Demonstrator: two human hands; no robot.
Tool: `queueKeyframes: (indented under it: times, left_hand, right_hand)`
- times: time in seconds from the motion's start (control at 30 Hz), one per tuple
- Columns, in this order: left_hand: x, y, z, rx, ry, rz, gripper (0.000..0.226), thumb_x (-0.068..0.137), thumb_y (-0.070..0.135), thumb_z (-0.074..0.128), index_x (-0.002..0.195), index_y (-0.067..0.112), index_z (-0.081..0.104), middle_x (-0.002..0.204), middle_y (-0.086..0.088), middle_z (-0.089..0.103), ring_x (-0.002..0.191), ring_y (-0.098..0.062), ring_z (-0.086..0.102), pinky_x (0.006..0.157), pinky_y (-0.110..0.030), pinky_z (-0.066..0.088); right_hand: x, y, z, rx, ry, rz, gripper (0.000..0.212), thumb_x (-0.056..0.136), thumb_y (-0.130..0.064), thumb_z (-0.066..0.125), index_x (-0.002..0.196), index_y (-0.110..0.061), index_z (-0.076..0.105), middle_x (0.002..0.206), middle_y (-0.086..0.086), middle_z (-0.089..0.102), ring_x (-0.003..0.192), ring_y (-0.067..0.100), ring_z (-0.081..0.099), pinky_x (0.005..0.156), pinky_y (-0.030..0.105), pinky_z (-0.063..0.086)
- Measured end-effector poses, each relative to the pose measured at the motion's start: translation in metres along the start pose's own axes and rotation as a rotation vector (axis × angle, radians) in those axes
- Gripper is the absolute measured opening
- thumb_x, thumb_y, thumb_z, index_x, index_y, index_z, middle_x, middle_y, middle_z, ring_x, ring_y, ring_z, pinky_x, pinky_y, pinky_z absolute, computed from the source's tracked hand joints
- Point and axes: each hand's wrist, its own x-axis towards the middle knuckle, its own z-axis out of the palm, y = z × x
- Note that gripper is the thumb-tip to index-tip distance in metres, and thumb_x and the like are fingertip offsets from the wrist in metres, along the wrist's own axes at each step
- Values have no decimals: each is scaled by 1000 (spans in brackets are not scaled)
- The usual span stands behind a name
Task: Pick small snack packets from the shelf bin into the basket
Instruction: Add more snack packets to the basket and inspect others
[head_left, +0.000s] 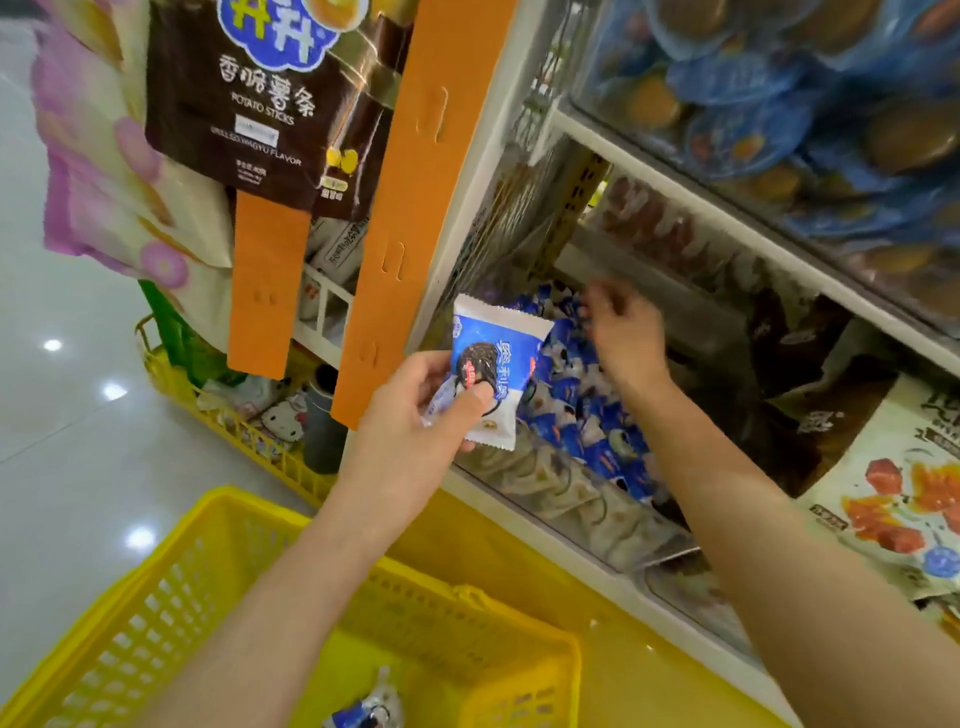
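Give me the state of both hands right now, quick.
Left hand: grips a blue-and-white snack packet, thumb on its front.
Right hand: over the shelf bin, blurred; cannot tell if it holds anything.

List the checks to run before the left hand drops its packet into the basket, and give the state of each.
1. Left hand has a secure hold on the cookie packet: ok, thumb and fingers pinch its lower end.
2. Yellow basket within reach below that hand: ok.
3. Basket has room: ok, only one loose packet shows in it.
4. Right hand has picked a packet: cannot tell, it is blurred over the shelf bin.
5. Bin stocked with more blue packets: ok, many lie in it.
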Motion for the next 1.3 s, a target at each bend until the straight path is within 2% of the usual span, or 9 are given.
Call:
queueKeyframes:
  times: [0.13, 0.27, 0.37, 0.47, 0.63, 0.77, 0.97, 1.13, 1.3]
  left_hand:
    - [9, -4, -3, -46, -10, 0, 27, 85, 26, 60, 111, 21, 57, 102, 6, 69, 82, 0, 65, 59, -16, 50]
    - [17, -8, -7, -64, -7, -5, 26, 84, 29, 60, 110, 25, 57, 101, 10, 68, 83, 2, 65, 58, -15, 50]
    - [21, -11, -8, -66, -2, -10, 26, 83, 30, 61, 109, 27, 57, 99, 12, 68, 82, 4, 64, 59, -15, 50]
    - [23, -12, -9, -54, 0, -8, 24, 82, 31, 62, 106, 29, 57, 99, 12, 68, 82, 4, 64, 60, -15, 51]
    - [23, -10, -8, -28, 16, 11, 24, 82, 30, 61, 106, 28, 57, 96, 13, 69, 82, 3, 65, 60, -16, 52]
    - [22, -6, -5, -36, 27, 4, 20, 85, 28, 59, 105, 28, 56, 95, 13, 68, 81, 2, 65, 64, -21, 56]
    - [12, 4, 1, -164, -21, -36, 27, 86, 33, 54, 111, 24, 57, 101, 8, 69, 90, -4, 66, 73, -22, 55]
    - [-5, 11, 3, -273, -48, -70, 50, 76, 48, 47, 119, 25, 55, 114, 8, 65, 104, -6, 62, 90, -27, 48]
    - [-20, 15, 5, -475, -96, -172, 45, 82, 44, 44, 121, 22, 50, 114, -3, 66, 100, -22, 66, 80, -41, 57]
  right_hand:
    - [48, 18, 14, -338, -138, 76, 36, 101, -22, 32, 113, 2, 56, 117, 21, 57, 108, 32, 53, 85, 31, 39]
    - [73, 32, 22, -438, -197, 98, 36, 100, -21, 35, 68, -9, 46, 73, 5, 47, 77, 22, 46, 70, 28, 35]
    - [85, 38, 23, -513, -224, 88, 43, 98, -24, 41, 55, -20, 38, 59, -1, 36, 54, 12, 35, 50, 25, 25]
    - [92, 40, 28, -530, -233, 104, 47, 93, -32, 53, 50, -18, 41, 52, 1, 39, 49, 12, 37, 47, 25, 26]
    - [97, 39, 29, -563, -214, 155, 32, 90, -35, 57, 70, -10, 61, 70, 7, 54, 62, 18, 49, 66, 29, 36]
    - [86, 33, 22, -444, 27, 80, 30, 96, -27, 45, 95, -5, 65, 92, 14, 61, 88, 26, 58, 72, 29, 36]
    - [35, 0, -2, -84, 293, -23, 10, 97, -25, 45, 92, -20, 52, 78, -13, 50, 69, 1, 48, 66, 16, 38]
    - [-33, -19, -22, 190, -60, 28, 20, 95, -19, 50, 77, -15, 56, 66, -7, 60, 54, -3, 58, 51, 13, 47]
    - [-96, -34, -34, 288, -499, 142, 19, 93, -11, 52, 75, -7, 56, 65, 1, 63, 56, 6, 62, 52, 19, 54]
